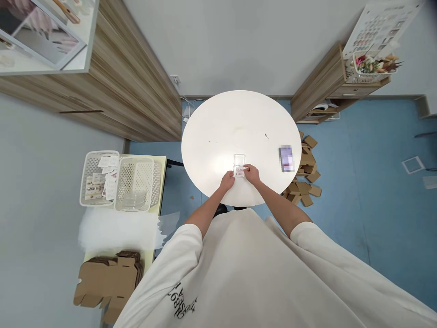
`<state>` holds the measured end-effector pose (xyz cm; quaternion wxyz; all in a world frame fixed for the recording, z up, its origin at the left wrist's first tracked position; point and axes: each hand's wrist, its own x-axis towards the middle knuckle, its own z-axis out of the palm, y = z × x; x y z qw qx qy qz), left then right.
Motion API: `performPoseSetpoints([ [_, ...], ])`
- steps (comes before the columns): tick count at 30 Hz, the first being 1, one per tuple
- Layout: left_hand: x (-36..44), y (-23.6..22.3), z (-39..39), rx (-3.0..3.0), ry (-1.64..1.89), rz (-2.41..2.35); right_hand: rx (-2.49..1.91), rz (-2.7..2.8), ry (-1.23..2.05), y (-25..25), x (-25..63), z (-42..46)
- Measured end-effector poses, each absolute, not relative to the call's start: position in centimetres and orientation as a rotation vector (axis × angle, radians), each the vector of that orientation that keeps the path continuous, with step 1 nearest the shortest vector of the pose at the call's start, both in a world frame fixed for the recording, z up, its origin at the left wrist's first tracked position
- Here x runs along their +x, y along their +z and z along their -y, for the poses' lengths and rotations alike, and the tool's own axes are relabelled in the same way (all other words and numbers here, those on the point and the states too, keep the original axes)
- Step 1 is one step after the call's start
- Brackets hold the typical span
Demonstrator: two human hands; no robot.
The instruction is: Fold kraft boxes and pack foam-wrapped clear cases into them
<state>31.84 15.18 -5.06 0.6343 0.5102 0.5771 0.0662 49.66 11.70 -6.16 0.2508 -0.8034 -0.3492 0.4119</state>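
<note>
A small clear plastic case lies open on the white round table, close to its near edge. Its lid is folded back away from me, and a row of small pinkish pieces shows in the near half. My left hand is closed on the case's left edge. At the right side of the near half, my right hand has its fingertips pinched together over the pieces. Whatever is between those fingertips is too small to make out.
A purple, blurred-out flat object lies at the table's right. Cardboard boxes are heaped on the floor beyond. To the left, a side table carries white baskets and flattened cardboard. Wooden cabinets flank the table.
</note>
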Motion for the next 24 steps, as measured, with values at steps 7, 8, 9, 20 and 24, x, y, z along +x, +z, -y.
performPoseSetpoints([
  [7,31.7,-5.3,-15.6,1.204,0.125,-1.323,-2.216,0.950,1.183,-6.2,49.8,-12.2],
  [8,31.7,-5.4,-15.8,1.210,0.119,-1.335,-2.223,0.947,1.181,-6.3,49.8,-12.2],
  [9,31.7,-5.4,-16.0,1.214,0.113,-1.349,-2.229,0.943,1.180,-6.3,50.0,-12.1],
  [20,33.8,-6.8,-21.5,1.180,0.226,-1.401,-2.020,0.663,1.331,-5.2,51.9,-14.3],
  [24,35.1,-7.2,-23.0,1.171,0.292,-1.363,-1.948,0.532,1.398,-4.8,52.1,-15.1],
])
